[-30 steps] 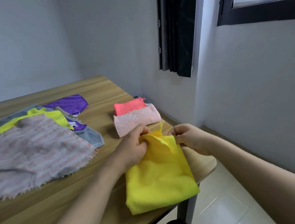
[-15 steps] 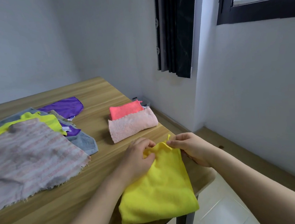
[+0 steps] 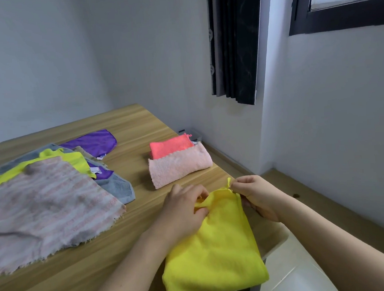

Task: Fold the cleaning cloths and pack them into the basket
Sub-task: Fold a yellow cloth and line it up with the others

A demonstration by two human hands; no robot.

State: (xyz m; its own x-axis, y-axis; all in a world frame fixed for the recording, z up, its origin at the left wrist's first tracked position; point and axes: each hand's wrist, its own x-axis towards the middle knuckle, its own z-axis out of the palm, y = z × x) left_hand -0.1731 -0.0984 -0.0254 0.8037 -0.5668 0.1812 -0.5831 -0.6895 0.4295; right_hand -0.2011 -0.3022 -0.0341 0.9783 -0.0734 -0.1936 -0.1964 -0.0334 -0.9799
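Now we have a wooden table with a grained top, and on its left side a loose pile of unfolded cloths: a big striped one with frayed edges on top, a lime one, a grey one and a purple one poking out beneath. Near the far right edge sit two folded cloths, a fuzzy pale pink one with a coral one touching it behind. No basket shows in this view.

Our yellow cloth lies at the table's near right corner, folded into a long soft rectangle whose near end overhangs the edge. It looks plush and floppy. Our left hand pinches its far left corner with curled fingers, and our right hand pinches the far right corner, where a small loop sticks up.

What could go wrong, we judge: the layers may slip apart as we fold, since the pile is slick, and the overhanging end could drag the cloth off the table if we let go of both corners.
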